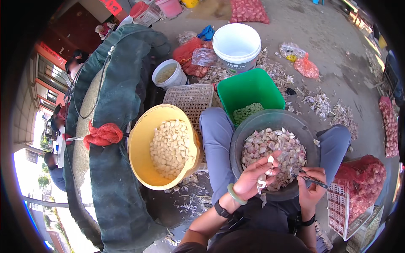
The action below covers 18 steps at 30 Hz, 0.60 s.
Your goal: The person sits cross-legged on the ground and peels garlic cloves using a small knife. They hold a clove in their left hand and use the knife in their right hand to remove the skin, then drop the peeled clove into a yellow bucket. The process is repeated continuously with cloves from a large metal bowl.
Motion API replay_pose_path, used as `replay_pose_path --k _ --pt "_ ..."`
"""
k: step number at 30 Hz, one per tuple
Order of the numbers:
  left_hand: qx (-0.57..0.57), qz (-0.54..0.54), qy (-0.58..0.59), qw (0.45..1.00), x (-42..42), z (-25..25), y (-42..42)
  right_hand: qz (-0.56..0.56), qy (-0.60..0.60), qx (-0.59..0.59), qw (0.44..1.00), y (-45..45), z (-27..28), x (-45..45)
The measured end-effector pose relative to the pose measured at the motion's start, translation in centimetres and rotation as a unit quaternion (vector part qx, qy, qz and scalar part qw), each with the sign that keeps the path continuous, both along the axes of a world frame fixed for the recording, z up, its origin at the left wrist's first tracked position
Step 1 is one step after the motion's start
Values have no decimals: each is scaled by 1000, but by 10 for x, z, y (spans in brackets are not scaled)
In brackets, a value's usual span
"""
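Observation:
A dark plastic basin (313, 139) rests on my lap, heaped with unpeeled garlic cloves (269, 144). Above its front rim my left hand (254, 177) holds several pale peeled cloves (270, 164) in its fingers, with a strip of skin hanging below. My right hand (311, 186) grips a small knife (311, 180) whose blade points left over the cloves. To my left stands a yellow bucket (139, 151) with many peeled cloves (169, 148) inside. Beyond the basin sits a green square bin (240, 85) with small pieces at its bottom.
A crate (188, 95) lies beside the yellow bucket, near a small white bucket (171, 74) and a large white bucket (237, 41). Netting with a red knot (104, 135) flanks my left. Garlic sacks (360, 183) sit on crates at right. Skins (319, 104) litter the floor. People are at far left.

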<state>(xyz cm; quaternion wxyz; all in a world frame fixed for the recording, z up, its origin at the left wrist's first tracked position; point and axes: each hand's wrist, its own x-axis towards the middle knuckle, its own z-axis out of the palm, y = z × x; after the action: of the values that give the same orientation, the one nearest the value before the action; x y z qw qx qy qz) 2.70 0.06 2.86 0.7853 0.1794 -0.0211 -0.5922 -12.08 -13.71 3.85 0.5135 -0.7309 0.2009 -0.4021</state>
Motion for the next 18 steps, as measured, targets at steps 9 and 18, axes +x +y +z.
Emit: replay_pose_path --k 9,18 --pt "103 89 -172 976 17 23 27 42 27 -67 996 0 -1 10" --pt "356 117 -325 868 181 34 150 6 46 -70 996 -16 -5 -2"
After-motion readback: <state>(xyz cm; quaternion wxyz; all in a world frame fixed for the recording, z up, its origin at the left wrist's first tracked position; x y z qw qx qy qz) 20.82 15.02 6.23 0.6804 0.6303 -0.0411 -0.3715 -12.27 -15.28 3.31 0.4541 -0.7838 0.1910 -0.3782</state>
